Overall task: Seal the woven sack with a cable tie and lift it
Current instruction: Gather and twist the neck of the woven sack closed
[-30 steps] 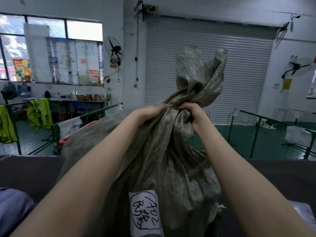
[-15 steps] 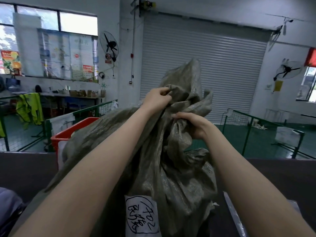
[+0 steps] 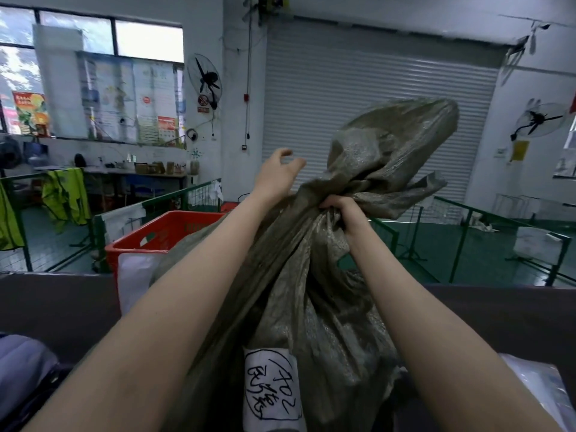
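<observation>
A full olive-grey woven sack (image 3: 314, 288) stands right in front of me, with a white hand-written label (image 3: 271, 386) low on its front. My right hand (image 3: 338, 210) is clenched around the bunched neck of the sack. Above that grip the loose mouth (image 3: 396, 145) flops up and to the right. My left hand (image 3: 279, 176) hovers just left of the neck, off the fabric, fingers curled and apart. No cable tie shows anywhere in the frame.
A red plastic crate (image 3: 162, 235) stands behind the sack to the left. A dark low wall (image 3: 56, 307) runs across in front of me. Green railings (image 3: 505, 241), a shut roller door (image 3: 367, 113) and a cluttered bench (image 3: 131, 173) lie further back.
My left hand has let go of the sack's mouth and lifted off to the left. My right hand tightened around the neck, and the loose top swung over to the right.
</observation>
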{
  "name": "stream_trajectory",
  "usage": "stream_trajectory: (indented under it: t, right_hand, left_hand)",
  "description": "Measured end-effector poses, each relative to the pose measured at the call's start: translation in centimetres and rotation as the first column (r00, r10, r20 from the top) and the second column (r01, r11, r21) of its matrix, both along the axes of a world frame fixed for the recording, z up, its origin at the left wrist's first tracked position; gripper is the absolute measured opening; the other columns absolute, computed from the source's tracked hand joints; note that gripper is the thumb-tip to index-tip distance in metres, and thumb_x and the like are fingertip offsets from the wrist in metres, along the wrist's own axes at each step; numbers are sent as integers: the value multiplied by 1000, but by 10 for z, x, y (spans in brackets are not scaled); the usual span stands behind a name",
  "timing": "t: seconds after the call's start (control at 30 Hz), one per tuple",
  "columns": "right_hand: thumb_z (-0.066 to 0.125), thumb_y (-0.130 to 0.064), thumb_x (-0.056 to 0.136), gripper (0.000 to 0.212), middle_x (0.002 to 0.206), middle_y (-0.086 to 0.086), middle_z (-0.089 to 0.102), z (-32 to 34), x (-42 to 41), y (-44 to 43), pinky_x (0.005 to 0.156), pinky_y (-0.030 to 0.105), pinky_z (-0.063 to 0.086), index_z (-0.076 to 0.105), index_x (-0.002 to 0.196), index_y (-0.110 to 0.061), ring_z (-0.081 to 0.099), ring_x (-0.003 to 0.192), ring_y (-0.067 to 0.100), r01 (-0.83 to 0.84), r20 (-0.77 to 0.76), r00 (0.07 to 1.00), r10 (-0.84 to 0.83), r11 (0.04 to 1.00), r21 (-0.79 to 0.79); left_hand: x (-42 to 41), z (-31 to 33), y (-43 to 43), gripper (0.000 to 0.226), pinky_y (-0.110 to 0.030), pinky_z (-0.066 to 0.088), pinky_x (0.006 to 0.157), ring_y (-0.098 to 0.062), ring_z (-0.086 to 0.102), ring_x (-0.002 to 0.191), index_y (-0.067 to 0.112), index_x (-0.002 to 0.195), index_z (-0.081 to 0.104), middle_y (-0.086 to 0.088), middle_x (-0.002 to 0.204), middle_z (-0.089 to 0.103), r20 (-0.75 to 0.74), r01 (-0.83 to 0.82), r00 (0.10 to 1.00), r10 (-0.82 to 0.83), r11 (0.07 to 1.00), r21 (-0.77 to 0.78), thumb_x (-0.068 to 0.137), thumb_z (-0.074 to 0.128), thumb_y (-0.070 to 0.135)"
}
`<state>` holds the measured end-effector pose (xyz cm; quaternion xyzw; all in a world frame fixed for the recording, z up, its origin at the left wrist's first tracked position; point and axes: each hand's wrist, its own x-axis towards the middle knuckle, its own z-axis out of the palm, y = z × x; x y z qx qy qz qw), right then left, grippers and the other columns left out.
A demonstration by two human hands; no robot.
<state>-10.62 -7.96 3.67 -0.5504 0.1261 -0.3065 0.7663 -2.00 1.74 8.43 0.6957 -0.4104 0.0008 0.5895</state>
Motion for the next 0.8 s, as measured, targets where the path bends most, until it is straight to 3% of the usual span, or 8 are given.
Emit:
stream_trajectory:
  t: [0.07,0.17,0.33,0.43,0.57,0.6,0.7,0.8]
  right_hand:
    - [37,4,80,24,63,12,66,1,-4,2,77,36,48,59,74,1,60,68,29,-56,63,997,55,998,21]
    - [37,5,79,23,56,8,68,3,-8,2,70,33,50,59,75,1,65,56,23,-94,70,993,97,995,-35]
    - [48,3,65,20,60,9,68,4,-9,0,73,36,49,62,79,0,60,69,28,-70,18,997,73,992,-105]
    - [45,4,66,20,65,12,66,1,-14,2,73,36,49,60,79,1,60,69,29,-68,24,997,70,995,-75]
    - [31,11,79,27,65,13,60,0,-13,5,70,34,47,56,75,2,55,69,29,0,33,999,1,1000,-31]
    - [31,12,79,27,62,12,60,1,-13,7,69,34,47,56,74,2,55,69,29,8,37,999,-7,999,-32]
    - [39,8,73,19,58,11,61,1,-18,6,66,31,49,57,69,1,59,63,28,32,46,998,-31,999,-34]
    - [37,6,75,26,66,13,64,-3,-21,3,72,33,50,62,70,0,62,67,28,9,-10,1000,-9,1000,-3]
  left_hand:
    - [7,-6,11,68,-35,28,108,-29,34,137,7,145,27,-14,152,31,-88,-49,994,69,976,212,91,44,45]
    - [6,-19,25,60,-32,32,99,-28,44,127,8,137,42,-13,146,40,-142,109,988,-53,900,421,95,31,49]
    - [3,-15,19,52,-33,39,98,-27,53,121,8,127,54,-10,137,53,-136,150,985,-110,930,335,93,40,45]
    - [-2,-4,14,58,-32,40,98,-24,54,114,15,131,48,-3,123,56,-195,255,963,-186,862,439,93,30,55]
    - [1,-7,4,78,-43,31,113,-26,43,131,21,141,37,-4,146,43,-263,331,941,-214,747,577,81,30,72]
    - [2,-10,3,75,-41,34,110,-25,46,128,18,138,41,-3,141,47,-290,352,931,-221,751,558,83,33,69]
    - [-2,-13,3,44,-29,46,83,-20,57,100,14,119,53,-1,114,58,-298,370,921,-251,801,470,93,40,46]
    - [2,-16,-1,35,-28,45,74,-21,57,96,3,114,60,-3,107,59,-165,190,976,-139,917,350,91,51,29]
